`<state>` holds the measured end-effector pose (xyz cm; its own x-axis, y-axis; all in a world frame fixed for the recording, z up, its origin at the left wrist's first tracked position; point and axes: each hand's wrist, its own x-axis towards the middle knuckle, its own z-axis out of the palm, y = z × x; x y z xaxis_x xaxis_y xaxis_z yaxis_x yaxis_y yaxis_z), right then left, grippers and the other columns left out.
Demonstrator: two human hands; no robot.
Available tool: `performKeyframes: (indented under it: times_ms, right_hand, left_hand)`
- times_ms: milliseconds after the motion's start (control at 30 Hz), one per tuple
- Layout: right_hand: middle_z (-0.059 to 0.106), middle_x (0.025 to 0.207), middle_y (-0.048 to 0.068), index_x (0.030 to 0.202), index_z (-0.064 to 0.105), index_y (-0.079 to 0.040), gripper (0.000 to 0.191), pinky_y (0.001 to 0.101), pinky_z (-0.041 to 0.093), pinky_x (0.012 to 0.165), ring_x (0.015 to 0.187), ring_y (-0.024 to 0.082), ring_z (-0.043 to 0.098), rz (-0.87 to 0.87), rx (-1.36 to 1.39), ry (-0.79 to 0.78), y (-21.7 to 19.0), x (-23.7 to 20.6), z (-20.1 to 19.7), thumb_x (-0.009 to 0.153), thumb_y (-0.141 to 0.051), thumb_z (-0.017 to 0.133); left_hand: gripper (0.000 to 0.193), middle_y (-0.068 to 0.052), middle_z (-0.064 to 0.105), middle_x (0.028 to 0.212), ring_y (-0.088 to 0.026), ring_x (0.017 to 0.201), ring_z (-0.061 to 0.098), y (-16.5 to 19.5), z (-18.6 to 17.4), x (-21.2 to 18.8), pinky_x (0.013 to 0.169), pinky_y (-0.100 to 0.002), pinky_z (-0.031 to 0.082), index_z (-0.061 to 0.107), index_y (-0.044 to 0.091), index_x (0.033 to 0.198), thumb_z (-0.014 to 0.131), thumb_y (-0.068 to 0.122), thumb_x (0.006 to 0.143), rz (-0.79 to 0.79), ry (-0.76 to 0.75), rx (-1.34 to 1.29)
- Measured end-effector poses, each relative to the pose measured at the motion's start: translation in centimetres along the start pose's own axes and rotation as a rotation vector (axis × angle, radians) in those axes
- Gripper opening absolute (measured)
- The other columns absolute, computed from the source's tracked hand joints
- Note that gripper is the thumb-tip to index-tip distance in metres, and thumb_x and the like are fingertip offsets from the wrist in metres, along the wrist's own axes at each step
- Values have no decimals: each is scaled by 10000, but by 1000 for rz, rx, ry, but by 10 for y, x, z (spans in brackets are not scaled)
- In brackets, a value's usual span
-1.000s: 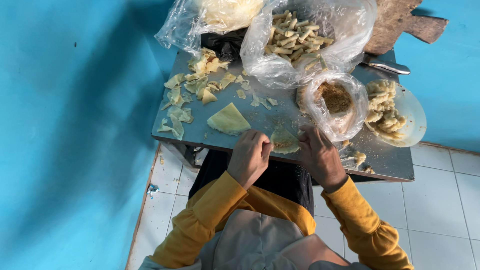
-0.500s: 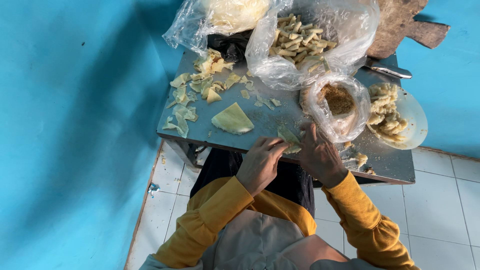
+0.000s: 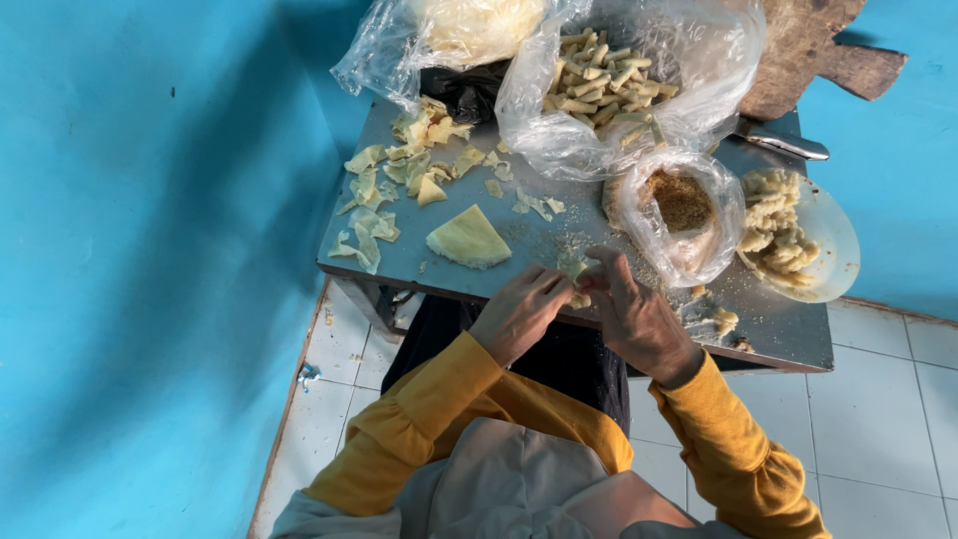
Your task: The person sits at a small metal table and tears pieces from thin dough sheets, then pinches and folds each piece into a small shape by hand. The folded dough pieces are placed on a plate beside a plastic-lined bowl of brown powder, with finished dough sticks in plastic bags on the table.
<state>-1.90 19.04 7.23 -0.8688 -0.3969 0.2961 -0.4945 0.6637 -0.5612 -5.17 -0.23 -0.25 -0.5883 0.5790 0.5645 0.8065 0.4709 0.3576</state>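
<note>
Both hands, left hand (image 3: pixel 519 311) and right hand (image 3: pixel 631 317), pinched 1 small dough piece (image 3: pixel 577 297) at near edge of metal table (image 3: pixel 599 329). Rolled sticks (image 3: pixel 604 85) already bagged far right; folded dough wedge (image 3: pixel 469 240) and scraps (image 3: pixel 399 175) left.

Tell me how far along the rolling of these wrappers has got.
Done: a clear bag holds many finished rolls. In hand: the left hand and right hand pinch one small pale piece at the table edge. Left: a stacked wedge of wrappers, torn scraps, crumbs in a small bag and filling on a plate.
</note>
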Motion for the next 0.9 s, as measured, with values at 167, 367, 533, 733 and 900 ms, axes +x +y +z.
performKeyframes:
  times_ms: [167, 367, 533, 733, 900]
  right_hand:
    - [737, 1050, 170, 1404, 399, -36, 612, 386, 618, 748, 917, 319, 748, -134, -198, 24, 3, 2, 2, 870, 10, 696]
    - [742, 948, 141, 1461, 391, -69, 641, 373, 622, 685, 778, 279, 752, 256, 129, -191, 17, 36, -5, 901, -10, 698]
    - [761, 1016, 129, 1429, 400, -81, 647, 389, 618, 669, 846, 283, 761, 14, -129, -36, 17, 19, 3, 876, -32, 732]
    - [722, 1249, 242, 1485, 296, 25, 613, 358, 629, 726, 946, 325, 749, -230, -293, 128, 26, 3, 12, 942, 94, 573]
    - [726, 910, 194, 1464, 355, -45, 615, 381, 614, 615, 763, 284, 729, 270, 117, -193, 38, 33, -3, 949, 11, 688]
  left_hand:
    - [150, -97, 640, 1042, -290, 1019, 617, 1, 1, 3, 881, -395, 530, 640, 46, 1083, 646, 40, 934, -143, 134, -138]
    - [58, -111, 625, 986, -300, 977, 613, 2, -4, 16, 840, -407, 526, 643, 62, 984, 676, 80, 940, -235, 125, -102]
    - [296, -136, 602, 991, -283, 987, 601, 5, -3, 10, 861, -359, 540, 636, -19, 1071, 684, 20, 781, -31, 43, 120]
    - [247, -144, 623, 1006, -279, 992, 604, -4, 1, 6, 888, -384, 535, 645, -5, 1037, 716, 34, 804, -17, 33, 142]
    - [76, -162, 710, 856, -317, 854, 689, -32, -2, 41, 800, -445, 541, 724, 49, 870, 740, 121, 854, -325, -146, -253]
